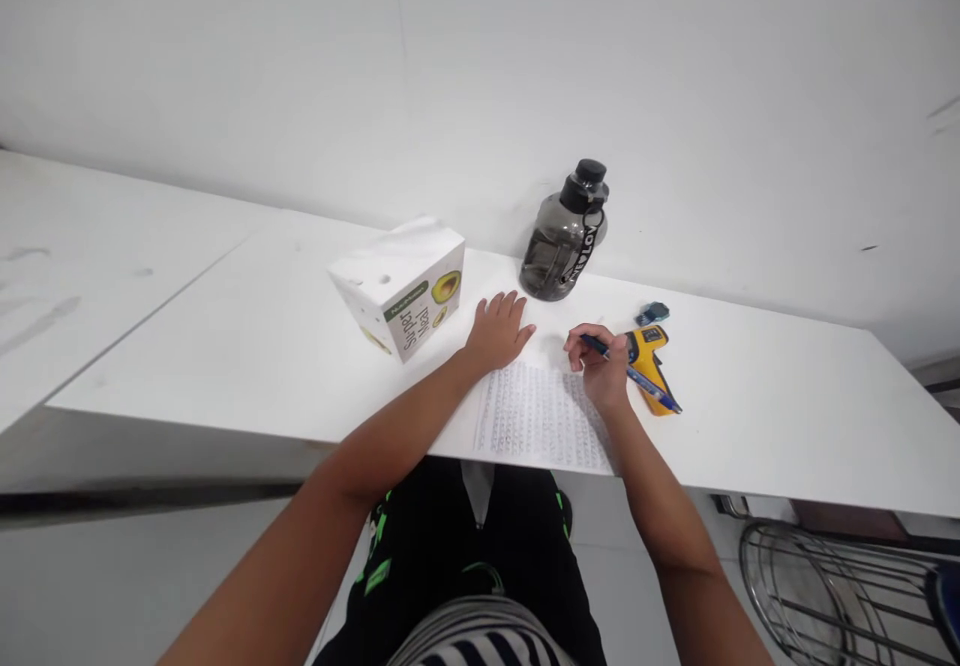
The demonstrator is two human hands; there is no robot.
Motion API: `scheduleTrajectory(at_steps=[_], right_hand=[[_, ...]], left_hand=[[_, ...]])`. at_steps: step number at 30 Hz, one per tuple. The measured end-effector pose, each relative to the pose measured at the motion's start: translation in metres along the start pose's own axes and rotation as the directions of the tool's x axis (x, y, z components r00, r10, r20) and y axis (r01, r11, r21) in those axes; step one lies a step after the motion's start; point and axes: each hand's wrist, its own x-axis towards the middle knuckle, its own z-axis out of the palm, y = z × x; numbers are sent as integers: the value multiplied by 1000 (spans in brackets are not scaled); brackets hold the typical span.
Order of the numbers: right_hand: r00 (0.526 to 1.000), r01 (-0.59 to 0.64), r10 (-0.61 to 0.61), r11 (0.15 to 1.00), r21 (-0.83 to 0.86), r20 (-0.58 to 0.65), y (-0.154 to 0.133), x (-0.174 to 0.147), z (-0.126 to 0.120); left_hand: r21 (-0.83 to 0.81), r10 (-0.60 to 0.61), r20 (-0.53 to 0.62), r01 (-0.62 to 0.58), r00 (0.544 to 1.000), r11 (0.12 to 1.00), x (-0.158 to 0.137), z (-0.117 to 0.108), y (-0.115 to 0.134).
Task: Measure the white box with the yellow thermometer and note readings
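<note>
My left hand (498,332) lies flat on the white table, its fingers spread, at the top left of a sheet of paper (536,416). Rows of small handwritten or printed marks cover the sheet, which reaches the table's front edge. Over the paper's upper right corner, my right hand (604,366) is closed around a blue pen (651,386). The pen slants down to the right, across a yellow and black gun-shaped device (652,346) lying on the table. Whether the pen touches that device I cannot tell.
A white carton (397,286) with avocado pictures stands left of my left hand. Against the wall is a dark translucent water bottle (562,241). A small dark teal object (652,313) lies behind the yellow device. A metal wire rack (832,586) stands below the table at right.
</note>
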Motion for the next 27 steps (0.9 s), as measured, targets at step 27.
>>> scheduleTrajectory(at_steps=[27], right_hand=[[973, -140, 214, 850, -508, 89, 12, -5, 19]], left_hand=[[-71, 100, -35, -102, 994, 992, 4, -6, -10]])
